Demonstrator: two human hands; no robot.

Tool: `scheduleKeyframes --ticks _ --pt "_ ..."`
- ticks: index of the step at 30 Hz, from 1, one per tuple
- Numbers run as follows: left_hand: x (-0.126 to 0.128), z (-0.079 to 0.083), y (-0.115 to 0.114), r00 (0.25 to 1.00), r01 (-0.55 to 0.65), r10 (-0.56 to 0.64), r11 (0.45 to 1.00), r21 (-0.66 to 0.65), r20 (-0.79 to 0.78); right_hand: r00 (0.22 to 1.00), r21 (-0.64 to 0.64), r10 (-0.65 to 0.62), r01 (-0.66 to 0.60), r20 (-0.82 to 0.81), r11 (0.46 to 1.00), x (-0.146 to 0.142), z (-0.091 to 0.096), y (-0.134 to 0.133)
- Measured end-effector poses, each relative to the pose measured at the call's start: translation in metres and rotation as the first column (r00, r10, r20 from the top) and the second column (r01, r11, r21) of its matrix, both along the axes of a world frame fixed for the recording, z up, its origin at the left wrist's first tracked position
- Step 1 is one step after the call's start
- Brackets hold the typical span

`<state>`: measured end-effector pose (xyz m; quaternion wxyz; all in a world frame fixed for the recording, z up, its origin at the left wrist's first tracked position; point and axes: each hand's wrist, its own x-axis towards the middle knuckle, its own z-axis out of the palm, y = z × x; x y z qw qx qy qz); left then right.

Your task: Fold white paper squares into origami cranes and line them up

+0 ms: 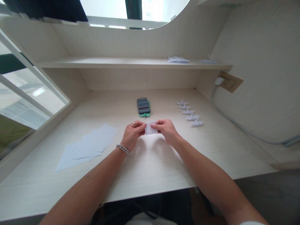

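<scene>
A small folded piece of white paper (pixel 151 128) is held up between both hands, over the middle of the desk. My left hand (pixel 134 132), with a ring and a chain bracelet, pinches its left edge between thumb and fingers. On the other side, my right hand (pixel 167 129) grips the right edge, thumb on the near face. Just beyond the hands lies a phone (pixel 143 106) in a green case. Several folded paper cranes (pixel 192 117) stand in a row to the right. Loose white paper sheets (pixel 93 140) overlap on the left.
A shelf (pixel 117 63) runs along the back, with folded white papers (pixel 178 59) on it. At right, a white plug (pixel 219 81) sits in a wall socket (pixel 231 82), its grey cable (pixel 243 126) trailing along the wall. A window frame (pixel 30 72) borders the desk's left side.
</scene>
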<state>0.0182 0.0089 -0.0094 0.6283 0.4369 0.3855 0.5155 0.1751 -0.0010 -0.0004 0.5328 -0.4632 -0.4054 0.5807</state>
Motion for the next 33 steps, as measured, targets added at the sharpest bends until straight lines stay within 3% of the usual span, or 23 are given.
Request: scheduleKeyframes --ticks 8,12,14,16,18,20,25,29,33 --pt "0.006 0.004 -0.001 0.990 -0.118 0.117 0.993 0.004 0.073 0.998 -0.015 0.010 -0.011 -0.055 1.000 -0.003 0.004 -0.002" --pt "-0.004 0.010 0.006 0.963 -0.206 0.204 0.978 -0.002 0.179 0.998 -0.026 0.004 -0.006 -0.058 1.000 -0.001 0.004 -0.001" --pt "-0.010 0.012 0.009 0.954 -0.263 0.256 0.965 0.024 0.156 0.998 -0.033 -0.008 0.006 -0.055 0.999 0.001 0.004 0.000" --pt "-0.013 0.010 0.009 0.979 -0.202 0.201 0.978 0.059 0.022 0.999 -0.033 -0.012 0.011 -0.050 0.999 0.002 0.003 0.000" --pt "-0.011 0.007 0.007 0.992 -0.013 0.021 0.998 0.069 -0.127 0.999 -0.024 -0.002 0.001 -0.042 1.000 0.002 0.003 0.000" --pt "-0.008 0.004 0.004 0.971 0.082 -0.060 0.993 0.084 -0.233 0.999 -0.012 0.020 -0.021 -0.028 1.000 0.002 0.002 -0.001" --pt "-0.008 -0.001 0.004 0.985 0.014 -0.006 0.999 0.045 -0.171 0.999 -0.003 0.048 -0.048 -0.006 0.999 0.002 -0.001 0.000" --pt "-0.009 0.000 0.003 0.967 0.143 -0.137 0.990 0.013 -0.213 0.997 -0.013 0.072 -0.073 -0.012 0.997 0.002 -0.001 0.000" --pt "-0.007 0.003 0.001 0.964 0.134 -0.119 0.990 0.048 -0.238 0.996 -0.038 0.083 -0.084 -0.045 0.996 0.001 -0.002 -0.002"
